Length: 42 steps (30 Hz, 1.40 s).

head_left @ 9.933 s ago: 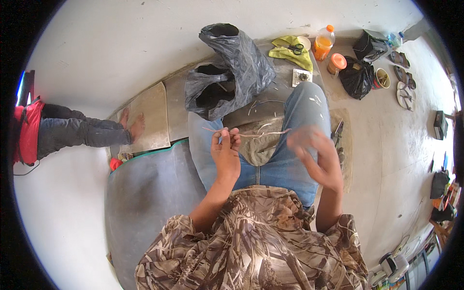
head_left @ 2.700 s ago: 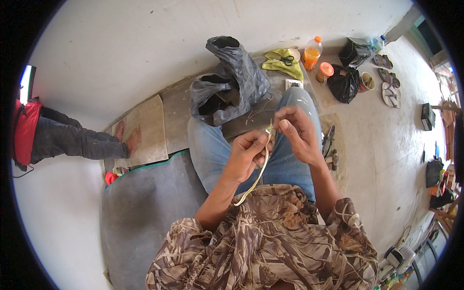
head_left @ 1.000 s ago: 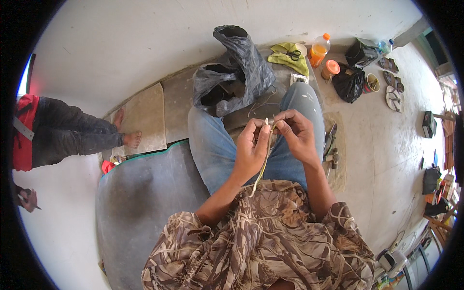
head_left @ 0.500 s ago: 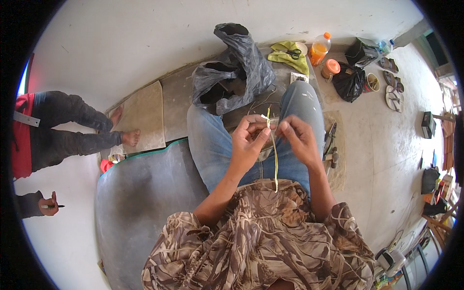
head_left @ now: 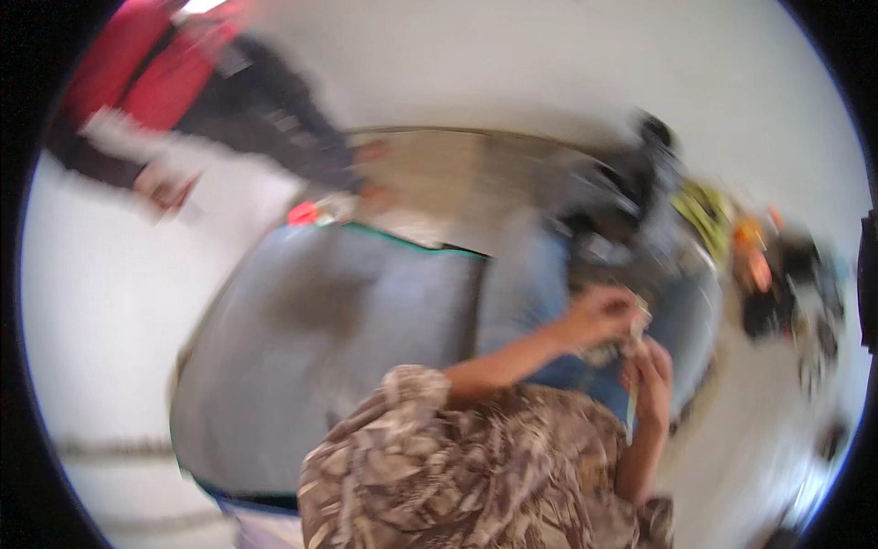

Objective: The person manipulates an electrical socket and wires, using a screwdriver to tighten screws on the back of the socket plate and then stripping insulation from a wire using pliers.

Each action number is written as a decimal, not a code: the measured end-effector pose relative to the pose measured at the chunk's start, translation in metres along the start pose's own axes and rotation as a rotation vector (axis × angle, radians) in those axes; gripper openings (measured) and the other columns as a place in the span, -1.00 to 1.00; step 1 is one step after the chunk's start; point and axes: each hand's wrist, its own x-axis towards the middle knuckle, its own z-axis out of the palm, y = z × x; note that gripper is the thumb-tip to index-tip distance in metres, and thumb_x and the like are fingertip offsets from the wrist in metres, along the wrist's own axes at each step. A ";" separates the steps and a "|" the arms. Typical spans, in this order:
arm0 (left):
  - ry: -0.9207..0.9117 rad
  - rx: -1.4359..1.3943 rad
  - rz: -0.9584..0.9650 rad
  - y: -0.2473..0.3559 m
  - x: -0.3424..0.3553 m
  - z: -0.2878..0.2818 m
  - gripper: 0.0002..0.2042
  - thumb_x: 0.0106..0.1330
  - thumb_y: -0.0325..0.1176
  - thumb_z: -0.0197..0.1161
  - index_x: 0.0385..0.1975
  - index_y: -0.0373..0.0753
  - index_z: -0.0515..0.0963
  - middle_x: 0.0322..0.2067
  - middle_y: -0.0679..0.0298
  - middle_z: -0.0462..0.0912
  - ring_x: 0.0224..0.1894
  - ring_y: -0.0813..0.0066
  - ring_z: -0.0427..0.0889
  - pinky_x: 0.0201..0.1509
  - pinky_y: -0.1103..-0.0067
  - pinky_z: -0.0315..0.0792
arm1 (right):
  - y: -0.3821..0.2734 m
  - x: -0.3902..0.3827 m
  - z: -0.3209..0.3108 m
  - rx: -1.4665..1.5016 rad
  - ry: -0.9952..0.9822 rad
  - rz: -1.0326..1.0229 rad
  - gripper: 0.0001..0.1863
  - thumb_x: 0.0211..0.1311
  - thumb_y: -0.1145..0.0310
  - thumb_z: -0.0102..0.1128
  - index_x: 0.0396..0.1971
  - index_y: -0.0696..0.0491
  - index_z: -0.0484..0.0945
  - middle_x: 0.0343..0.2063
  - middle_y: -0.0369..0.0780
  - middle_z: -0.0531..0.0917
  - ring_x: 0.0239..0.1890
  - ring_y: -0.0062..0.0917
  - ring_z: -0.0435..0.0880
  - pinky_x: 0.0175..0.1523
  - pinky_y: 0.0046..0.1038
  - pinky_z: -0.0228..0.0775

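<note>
The whole view is smeared by motion. My left hand is closed in a pinch, with a thin yellow-white wire at its fingertips. Just below it and to its right, the fingers of my right hand are also pinched together on the wire. Its lower length hangs toward my camouflage-patterned shirt. Both hands are above my lap, over my jeans. In front of them a black plastic bag stands with its mouth open.
A large grey padded sheet with green edging lies to my left. Beyond it stands a person in red and dark trousers. A yellow-green cloth, an orange container and a dark bag are at the right.
My view has swung left, so everything sits further right and is blurred. My hands have come closer together, with the right now below the left on the wire.
</note>
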 end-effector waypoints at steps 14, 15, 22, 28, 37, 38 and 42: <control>0.101 0.478 0.332 -0.014 -0.001 -0.004 -0.73 0.37 -0.21 0.24 -0.32 -0.34 0.64 -0.41 0.22 0.62 -0.30 0.43 0.61 -0.17 0.47 0.43 | 0.006 0.042 -0.013 -0.652 -0.044 -0.339 -0.70 0.37 0.25 0.09 -0.46 0.19 0.44 -0.64 -0.29 0.42 -0.54 -0.54 0.40 -0.45 -0.42 0.17; 0.087 0.449 0.317 -0.005 0.006 -0.003 -0.73 0.37 -0.20 0.24 -0.30 -0.34 0.65 -0.39 0.21 0.64 -0.27 0.43 0.61 -0.15 0.47 0.43 | -0.009 0.043 -0.015 -0.711 -0.051 -0.332 -0.69 0.34 0.30 0.13 -0.54 0.18 0.41 -0.66 -0.29 0.38 -0.57 -0.54 0.36 -0.47 -0.41 0.14; 0.037 0.304 0.269 -0.028 0.009 0.005 -0.76 0.32 -0.26 0.31 -0.28 -0.37 0.61 -0.37 0.27 0.68 -0.28 0.63 0.59 -0.16 0.59 0.48 | -0.021 0.032 -0.032 -0.533 -0.244 -0.087 -0.74 0.36 0.28 0.19 -0.29 0.22 0.59 -0.53 -0.28 0.61 -0.53 -0.66 0.48 -0.39 -0.53 0.39; 0.153 0.238 0.250 -0.052 0.007 0.005 -0.76 0.36 -0.24 0.27 -0.39 -0.31 0.54 -0.48 0.33 0.61 -0.41 0.69 0.52 -0.33 0.61 0.42 | -0.026 0.026 -0.007 -1.000 -0.161 -0.642 -0.79 0.15 0.46 0.21 -0.57 0.18 0.38 -0.65 -0.15 0.41 -0.58 -0.30 0.41 -0.47 -0.29 0.18; 0.260 0.064 0.111 -0.020 0.011 0.011 -0.90 0.35 -0.37 0.25 -0.33 -0.26 0.58 -0.38 0.37 0.62 -0.34 0.67 0.56 -0.23 0.63 0.48 | -0.023 0.044 -0.023 -0.785 -0.144 -0.400 -0.77 0.31 0.31 0.17 -0.21 0.19 0.54 -0.46 -0.04 0.59 -0.47 -0.26 0.54 -0.29 -0.31 0.38; 0.254 0.023 0.049 -0.026 0.005 0.008 -0.89 0.35 -0.37 0.25 -0.33 -0.27 0.56 -0.41 0.36 0.62 -0.38 0.69 0.56 -0.26 0.64 0.49 | -0.028 0.041 -0.018 -0.758 -0.231 -0.262 -0.76 0.34 0.29 0.14 -0.21 0.19 0.55 -0.47 -0.06 0.58 -0.46 -0.39 0.51 -0.29 -0.32 0.37; 0.158 -0.155 -0.010 -0.023 0.003 0.011 -0.86 0.38 -0.35 0.25 -0.35 -0.27 0.52 -0.46 0.37 0.59 -0.42 0.71 0.55 -0.33 0.70 0.50 | -0.019 0.039 -0.024 -0.656 -0.297 -0.230 -0.78 0.31 0.34 0.16 -0.41 0.22 0.50 -0.56 -0.11 0.49 -0.50 -0.40 0.45 -0.37 -0.31 0.29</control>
